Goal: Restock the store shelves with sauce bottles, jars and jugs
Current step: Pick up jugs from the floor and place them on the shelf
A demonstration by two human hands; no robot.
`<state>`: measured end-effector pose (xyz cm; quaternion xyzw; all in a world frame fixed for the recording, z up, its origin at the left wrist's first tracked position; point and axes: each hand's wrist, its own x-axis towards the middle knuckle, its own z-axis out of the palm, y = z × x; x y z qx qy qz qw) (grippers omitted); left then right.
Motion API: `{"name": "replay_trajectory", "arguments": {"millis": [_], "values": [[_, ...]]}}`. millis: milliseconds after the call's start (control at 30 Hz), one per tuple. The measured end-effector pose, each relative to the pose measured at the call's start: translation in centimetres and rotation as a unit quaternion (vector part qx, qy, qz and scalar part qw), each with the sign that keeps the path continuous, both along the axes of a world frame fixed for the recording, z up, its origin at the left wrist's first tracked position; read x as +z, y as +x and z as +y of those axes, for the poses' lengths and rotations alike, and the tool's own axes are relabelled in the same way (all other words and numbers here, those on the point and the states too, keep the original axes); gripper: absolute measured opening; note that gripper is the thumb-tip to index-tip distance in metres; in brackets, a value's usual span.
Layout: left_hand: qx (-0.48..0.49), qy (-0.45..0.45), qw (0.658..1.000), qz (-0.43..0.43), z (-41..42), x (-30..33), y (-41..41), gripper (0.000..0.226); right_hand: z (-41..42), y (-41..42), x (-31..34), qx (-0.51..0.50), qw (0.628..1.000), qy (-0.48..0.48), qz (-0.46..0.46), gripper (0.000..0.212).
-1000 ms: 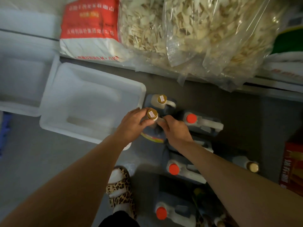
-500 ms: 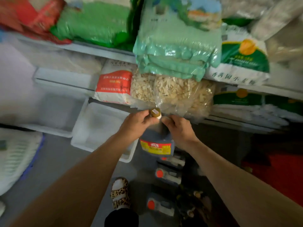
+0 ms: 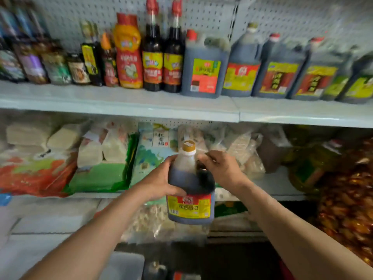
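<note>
Jug (image 3: 190,190) w/ dark sauce, gold cap, held upright in mid-air below the top shelf (image 3: 121,102) edge. Left hand (image 3: 159,182) wraps its side; right hand (image 3: 223,170) grips the handle. Open strip along shelf front, ahead of shelved jugs (image 3: 242,65) & bottles (image 3: 153,57).

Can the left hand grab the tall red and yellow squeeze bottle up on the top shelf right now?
Probably not yet. The left hand is gripping the soy sauce jug, along with the right hand. The squeeze bottle stands at the shelf front with nothing before it, so a freed hand likely could.
</note>
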<state>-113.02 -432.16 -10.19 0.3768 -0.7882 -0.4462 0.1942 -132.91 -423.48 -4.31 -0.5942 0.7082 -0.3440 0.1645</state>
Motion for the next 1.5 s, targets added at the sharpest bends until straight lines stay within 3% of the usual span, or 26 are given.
{"name": "replay_trajectory", "arguments": {"millis": [233,500,633,767,867,967,1033,1200,1500], "values": [[-0.015,-0.152,0.988,0.022,-1.1,14.0,-9.9,0.093,0.2,-8.4,12.7,-0.057,0.993,-0.098,-0.013,0.038],[0.019,-0.261,0.965,0.036,-6.4,24.5,-20.7,0.106,-4.6,-17.8,22.0,-0.051,0.981,-0.187,-0.028,0.034],[0.048,-0.266,0.963,0.014,-10.1,26.9,-24.6,0.104,-9.4,-22.2,24.1,-0.033,0.98,-0.196,-0.003,0.036],[0.091,-0.278,0.955,-0.041,-13.5,25.4,-27.9,0.097,-14.4,-25.5,22.7,-0.037,0.987,-0.156,0.017,0.037],[0.108,-0.315,0.938,-0.1,-15.4,25.2,-29.2,0.093,-16.5,-27.4,19.8,0.033,0.986,-0.141,-0.083,0.015],[0.115,-0.351,0.913,-0.171,-16.8,26.3,-29.5,0.09,-17.3,-28.8,17.1,0.134,0.975,-0.111,-0.138,0.084],[0.113,-0.368,0.901,-0.199,-17.5,26.8,-29.7,0.092,-18.1,-29.5,16.6,0.119,0.985,-0.091,-0.08,0.104],[0.115,-0.404,0.879,-0.225,-18.8,26.9,-30.3,0.092,-19.9,-30.3,16.5,0.04,0.994,-0.098,0.019,0.101],[0.123,-0.403,0.877,-0.231,-19.6,26.4,-30.8,0.101,-20.5,-29.8,17.1,-0.013,0.997,-0.072,0.037,0.098]]}}
